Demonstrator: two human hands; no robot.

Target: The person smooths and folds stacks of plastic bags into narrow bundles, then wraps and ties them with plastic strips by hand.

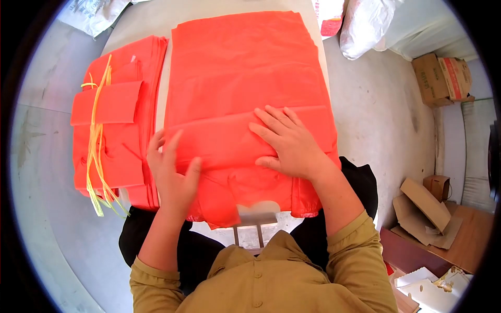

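Note:
A broad stack of red plastic bags lies on the table in front of me, with a fold running across it and its handle ends hanging at the near edge. My right hand rests on the folded part, fingers spread and palm down. At the left edge of the same stack is my left hand, its fingers apart and curved; whether the fingertips touch the plastic I cannot tell. Neither hand grips anything. To the left sits a second pile of folded red bags with yellow ties laid over it.
White sacks stand beyond the table on the right. A cardboard box is by the right wall, and an opened carton lies on a brown surface. Another white bag is at the far left.

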